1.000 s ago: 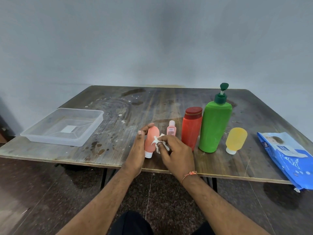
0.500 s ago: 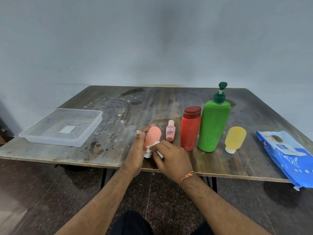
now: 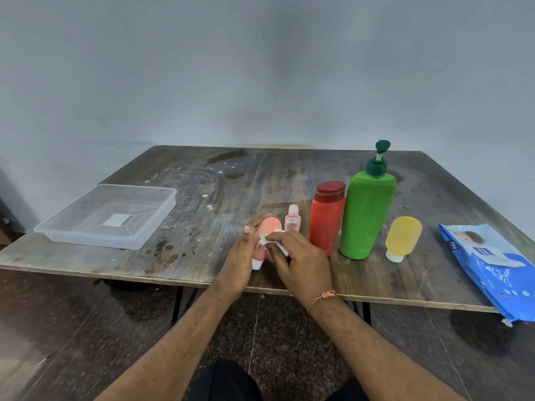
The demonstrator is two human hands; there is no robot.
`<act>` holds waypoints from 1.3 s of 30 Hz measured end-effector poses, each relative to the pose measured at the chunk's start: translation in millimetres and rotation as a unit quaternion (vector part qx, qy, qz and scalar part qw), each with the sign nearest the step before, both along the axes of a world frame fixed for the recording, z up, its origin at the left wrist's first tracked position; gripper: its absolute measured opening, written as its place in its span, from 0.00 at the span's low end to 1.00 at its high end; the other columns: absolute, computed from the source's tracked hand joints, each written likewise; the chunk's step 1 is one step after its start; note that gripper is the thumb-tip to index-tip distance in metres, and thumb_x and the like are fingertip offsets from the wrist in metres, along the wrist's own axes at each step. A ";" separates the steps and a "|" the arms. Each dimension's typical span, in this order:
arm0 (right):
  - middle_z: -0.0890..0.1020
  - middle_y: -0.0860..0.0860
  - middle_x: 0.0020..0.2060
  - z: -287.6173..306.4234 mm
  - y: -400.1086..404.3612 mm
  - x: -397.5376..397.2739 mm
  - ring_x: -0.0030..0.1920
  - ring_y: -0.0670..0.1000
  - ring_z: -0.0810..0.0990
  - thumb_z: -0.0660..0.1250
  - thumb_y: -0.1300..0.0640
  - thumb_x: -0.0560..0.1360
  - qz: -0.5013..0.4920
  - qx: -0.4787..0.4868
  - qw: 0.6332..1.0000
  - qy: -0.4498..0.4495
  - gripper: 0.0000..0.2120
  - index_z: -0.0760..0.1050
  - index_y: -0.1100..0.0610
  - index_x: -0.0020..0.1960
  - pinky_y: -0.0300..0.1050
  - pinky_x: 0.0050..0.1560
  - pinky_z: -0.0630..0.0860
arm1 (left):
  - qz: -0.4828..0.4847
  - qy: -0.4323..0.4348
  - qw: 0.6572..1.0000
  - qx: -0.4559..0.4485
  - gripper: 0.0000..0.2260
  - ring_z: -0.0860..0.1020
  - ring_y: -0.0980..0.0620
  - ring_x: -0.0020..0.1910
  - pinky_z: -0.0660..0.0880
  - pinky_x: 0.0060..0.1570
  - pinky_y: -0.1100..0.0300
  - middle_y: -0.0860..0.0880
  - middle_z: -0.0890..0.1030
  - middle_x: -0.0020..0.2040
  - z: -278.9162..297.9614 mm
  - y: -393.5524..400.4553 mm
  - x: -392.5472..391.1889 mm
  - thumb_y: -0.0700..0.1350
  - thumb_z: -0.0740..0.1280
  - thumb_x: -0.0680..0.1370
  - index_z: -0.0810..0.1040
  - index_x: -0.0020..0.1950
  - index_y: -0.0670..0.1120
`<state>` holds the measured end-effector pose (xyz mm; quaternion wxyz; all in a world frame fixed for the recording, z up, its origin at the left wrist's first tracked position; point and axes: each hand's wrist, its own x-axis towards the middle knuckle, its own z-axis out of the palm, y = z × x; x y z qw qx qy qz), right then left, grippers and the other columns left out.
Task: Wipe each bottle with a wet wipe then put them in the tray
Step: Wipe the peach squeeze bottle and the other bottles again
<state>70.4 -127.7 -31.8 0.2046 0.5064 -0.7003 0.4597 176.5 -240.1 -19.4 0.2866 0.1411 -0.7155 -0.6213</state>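
My left hand (image 3: 238, 256) grips a salmon squeeze tube (image 3: 267, 230) that stands cap-down near the table's front edge. My right hand (image 3: 301, 259) pinches a crumpled white wet wipe (image 3: 273, 241) against the tube's front. Just behind stands a small pink bottle (image 3: 291, 219). To the right stand a red bottle (image 3: 327, 218), a tall green pump bottle (image 3: 366, 209) and a yellow squeeze tube (image 3: 402, 237). A clear plastic tray (image 3: 144, 230) sits at the left of the table with nothing in it.
A blue pack of wet wipes (image 3: 492, 264) lies at the right front corner and overhangs the edge. The worn wooden table (image 3: 260, 175) has stains and white specks. A grey wall stands behind it.
My right hand has rubbed the wipe down the salmon tube and back up to its middle. My left hand keeps its hold on the tube.
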 end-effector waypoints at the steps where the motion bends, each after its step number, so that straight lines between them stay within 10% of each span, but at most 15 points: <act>1: 0.83 0.43 0.52 0.4 0.8 1.4 0.47 0.50 0.84 0.70 0.54 0.81 0.015 0.024 0.999 0.018 0.07 0.82 0.46 0.58 0.51 0.39 0.81 | 0.001 0.001 1.000 0.007 0.25 0.79 0.49 0.70 0.76 0.67 0.58 0.47 0.81 0.69 -0.7 -0.6 -0.2 0.58 0.44 0.89 0.72 0.77 0.52; 7: 0.81 0.44 0.50 4.4 3.5 8.3 0.46 0.50 0.83 0.67 0.54 0.78 0.051 0.118 0.987 0.100 0.10 0.80 0.45 0.58 0.52 0.35 0.79 | 0.013 0.009 1.000 0.003 0.26 0.80 0.43 0.67 0.77 0.68 0.50 0.44 0.82 0.66 -2.0 0.1 -3.6 0.59 0.45 0.87 0.75 0.73 0.51; 16: 0.84 0.45 0.53 4.8 3.4 1.7 0.50 0.46 0.83 0.71 0.56 0.82 -0.039 -0.056 0.997 -0.029 0.06 0.82 0.51 0.58 0.41 0.46 0.80 | -0.002 0.001 0.999 -0.048 0.19 0.79 0.65 0.64 0.72 0.63 0.72 0.66 0.83 0.60 15.4 21.3 4.1 0.48 0.46 0.87 0.75 0.68 0.53; 26: 0.83 0.44 0.48 4.5 -0.3 -1.0 0.47 0.45 0.82 0.72 0.58 0.80 0.058 0.020 0.998 -0.020 0.07 0.82 0.51 0.57 0.43 0.46 0.79 | 0.026 -0.013 0.997 -0.066 0.24 0.79 0.59 0.65 0.75 0.62 0.67 0.50 0.81 0.66 6.2 6.0 0.9 0.57 0.48 0.88 0.71 0.76 0.49; 31: 0.78 0.40 0.46 7.5 -2.3 -1.0 0.46 0.38 0.75 0.71 0.62 0.79 0.109 0.092 0.990 -0.010 0.07 0.82 0.53 0.56 0.26 0.50 0.67 | 0.050 -0.013 0.998 -0.033 0.23 0.79 0.63 0.64 0.76 0.63 0.66 0.54 0.80 0.66 7.6 1.6 -0.5 0.62 0.49 0.87 0.71 0.75 0.55; 39: 0.88 0.45 0.46 13.4 2.6 -11.7 0.49 0.48 0.86 0.75 0.53 0.79 0.223 0.156 0.927 -0.258 0.02 0.85 0.49 0.52 0.50 0.54 0.82 | 0.076 -0.038 0.995 0.042 0.12 0.82 0.54 0.59 0.81 0.54 0.60 0.48 0.82 0.63 7.3 -5.6 -3.7 0.43 0.58 0.88 0.73 0.66 0.58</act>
